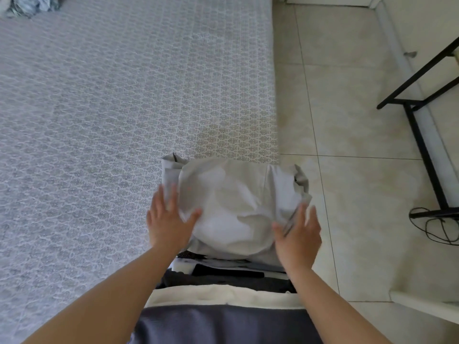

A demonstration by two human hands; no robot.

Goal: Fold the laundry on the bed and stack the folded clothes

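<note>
Both of my hands lie flat with fingers spread on a folded pale grey garment (231,207) at lower centre of the head view. My left hand (169,219) presses its left edge, the thumb reaching onto the cloth; my right hand (299,234) rests on its right edge, fingers straight, pinching nothing. The garment tops a stack of folded clothes (228,276) at the bed's near right corner: dark and white layers below it, then a cream layer and a dark blue-grey one nearest me. The bed (99,108) with its patterned grey cover fills the left. A crumpled pile of laundry (29,4) sits at upper left. Tiled floor (347,120), a black metal frame (422,115) and a black cable (437,227) occupy the right.
</note>
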